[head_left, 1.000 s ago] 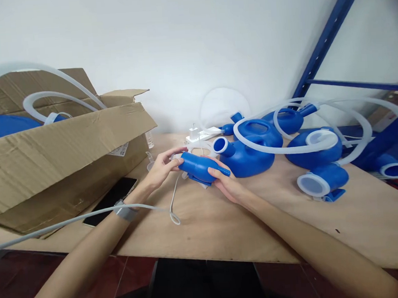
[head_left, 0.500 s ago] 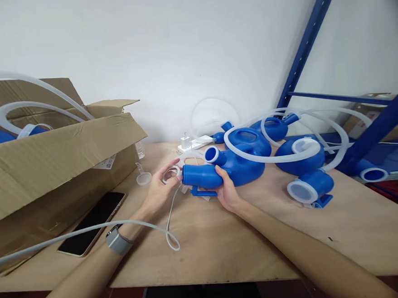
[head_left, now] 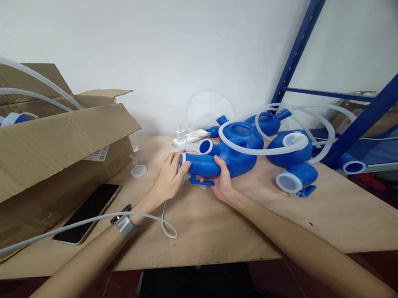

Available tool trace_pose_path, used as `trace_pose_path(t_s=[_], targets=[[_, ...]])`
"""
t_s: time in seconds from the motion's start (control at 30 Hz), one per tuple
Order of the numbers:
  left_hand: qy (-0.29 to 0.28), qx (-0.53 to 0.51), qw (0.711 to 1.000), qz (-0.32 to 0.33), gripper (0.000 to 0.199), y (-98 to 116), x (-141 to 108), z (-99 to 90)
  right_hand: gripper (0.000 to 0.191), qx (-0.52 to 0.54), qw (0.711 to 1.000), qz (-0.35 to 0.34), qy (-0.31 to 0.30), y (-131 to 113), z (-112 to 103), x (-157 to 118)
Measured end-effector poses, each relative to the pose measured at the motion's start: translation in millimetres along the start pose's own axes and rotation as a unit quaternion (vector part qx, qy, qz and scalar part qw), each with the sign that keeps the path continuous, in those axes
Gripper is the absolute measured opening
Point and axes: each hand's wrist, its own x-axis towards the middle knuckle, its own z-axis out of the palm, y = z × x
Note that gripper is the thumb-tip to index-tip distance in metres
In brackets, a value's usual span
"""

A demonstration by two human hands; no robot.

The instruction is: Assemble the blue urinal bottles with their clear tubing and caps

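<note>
My right hand (head_left: 222, 181) grips a blue plastic cylinder (head_left: 203, 166) near its right end; a clip-like handle (head_left: 200, 181) hangs beneath it. A white ring (head_left: 183, 158) sits at the cylinder's left end, where my left hand (head_left: 169, 174) closes around it, fingers over the far side and thumb at the near edge. Part of the ring is hidden by the fingers. Just behind stands a blue jug (head_left: 239, 162) with a white-rimmed spout (head_left: 205, 146). A similar blue cylinder (head_left: 305, 174) with a white-rimmed end lies to the right.
An open cardboard box (head_left: 58, 143) with translucent hoses fills the left side. Beside it are a phone (head_left: 87, 213), a small clear scoop (head_left: 139, 171) and a pale cable (head_left: 88, 220). More blue jugs (head_left: 290, 154) and looping hoses (head_left: 267, 151) lie right, near a blue metal rack (head_left: 302, 42).
My left hand has brought the white ring against the cylinder's left end and wrapped around it. My right hand still holds the cylinder. The camera view has shifted slightly.
</note>
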Motion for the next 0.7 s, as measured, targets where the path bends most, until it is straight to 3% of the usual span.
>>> trace_pose_path(t_s=[0.13,0.37,0.7], targets=[[-0.032,-0.036,0.999,-0.022,0.069,-8,9,-1.0,0.041,0.002,1.000,0.013,0.026,-3,-3,6],[-0.065,-0.150,0.984,-0.064,0.086,-17,-1,-8.8,0.038,-0.030,0.999,0.015,0.022,-5,-3,8],[-0.125,-0.209,0.967,-0.072,0.083,-21,-5,-17.9,0.045,-0.074,0.997,0.019,-0.011,-9,-6,8]])
